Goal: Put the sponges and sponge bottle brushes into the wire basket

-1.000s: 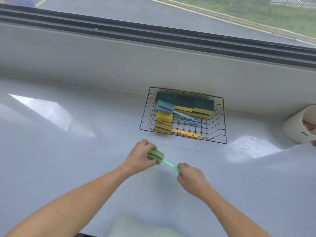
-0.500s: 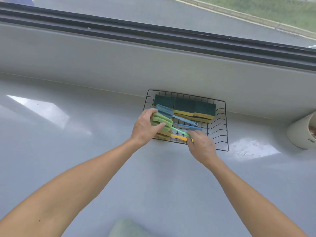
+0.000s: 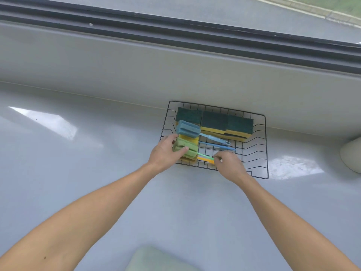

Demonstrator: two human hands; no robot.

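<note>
Sponge bottle brush in green was what we held between both hands, low over the near-left corner of the wire basket. Our left hand was closed around its foam head, thumb on top, and our right hand pinched the far end of its thin green handle. Directly beneath the gripped head lay a yellow sponge brush, its handle running just under ours. Beyond our left thumb rested the blue sponge brush, and further back, against the basket's far wall, the green-topped sponges stood in a row.

To finish the step well, we judged it best to lower the head first onto the pile, keep the handle parallel with the other handles so it did not poke through the wire, then loosen the right pinch before the left hand let go. Releasing too soon could have let the light brush roll over the near rim.

Compared with half a second before, the brush had sunk lower and sat deeper inside the basket, and a second before that we had held it over the white counter, well short of the basket.
</note>
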